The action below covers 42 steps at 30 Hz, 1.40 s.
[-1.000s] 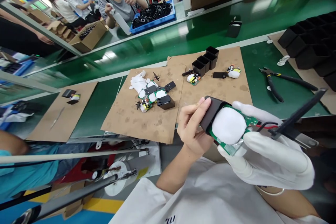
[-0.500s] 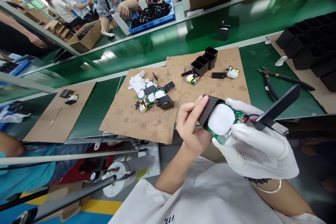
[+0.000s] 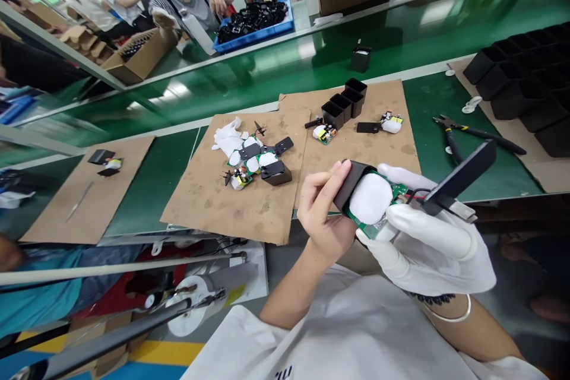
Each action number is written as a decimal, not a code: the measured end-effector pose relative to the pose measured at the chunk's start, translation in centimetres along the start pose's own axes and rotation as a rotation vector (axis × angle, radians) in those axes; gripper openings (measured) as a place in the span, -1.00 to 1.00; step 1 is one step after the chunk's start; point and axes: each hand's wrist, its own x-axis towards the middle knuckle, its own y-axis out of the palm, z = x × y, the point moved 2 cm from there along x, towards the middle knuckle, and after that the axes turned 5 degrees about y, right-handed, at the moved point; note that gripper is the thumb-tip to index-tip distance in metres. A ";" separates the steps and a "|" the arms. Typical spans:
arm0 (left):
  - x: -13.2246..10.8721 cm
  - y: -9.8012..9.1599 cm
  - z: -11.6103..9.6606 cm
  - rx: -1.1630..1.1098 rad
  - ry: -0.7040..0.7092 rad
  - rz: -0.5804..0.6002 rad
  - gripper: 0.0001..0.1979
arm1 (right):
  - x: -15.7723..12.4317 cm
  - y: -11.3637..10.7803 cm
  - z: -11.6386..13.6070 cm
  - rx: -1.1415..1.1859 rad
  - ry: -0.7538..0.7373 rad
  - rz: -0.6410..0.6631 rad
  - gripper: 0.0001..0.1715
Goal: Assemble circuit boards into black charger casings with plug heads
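Note:
My bare left hand (image 3: 327,208) is closed around a black plastic housing (image 3: 350,185), tilted with its mouth toward my right hand. In that mouth sits one end of a green circuit board (image 3: 369,230), which carries a round white pad (image 3: 371,199). My white-gloved right hand (image 3: 427,237) pinches the board's other end by its edges. Thin wires run from the board to a black end cap (image 3: 465,178) that sticks up above the glove. How deep the board reaches inside the housing is hidden.
Cardboard sheets (image 3: 187,202) on the bench bear several boards with caps (image 3: 253,160) and a row of black housings (image 3: 333,114). Cutting pliers (image 3: 454,130) lie at right, near many stacked housings (image 3: 512,83). A black unit (image 3: 360,59) stands on the green belt (image 3: 249,77). Co-workers sit beyond.
My hands keep the same hold, with the board in the housing's mouth. The black unit on the belt has shifted left. The view has turned slightly, and a co-worker's arm has moved.

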 end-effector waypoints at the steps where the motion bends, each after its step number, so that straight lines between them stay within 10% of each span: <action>1: 0.0 0.0 0.0 -0.002 -0.002 0.000 -0.71 | 0.1 0.2 0.4 -0.011 -0.046 -0.026 -0.25; 23: -0.9 0.5 1.4 -0.087 -0.070 0.031 -0.70 | -0.3 1.8 1.0 -0.095 0.016 -0.166 -0.39; 34: -4.8 4.6 5.5 -0.146 -0.372 0.140 -0.66 | -1.9 4.8 -6.4 -0.026 0.216 -0.004 -0.53; 42: -4.0 4.4 6.5 -0.037 -0.446 0.644 -0.45 | -2.2 4.5 -10.3 0.140 0.464 0.263 -0.55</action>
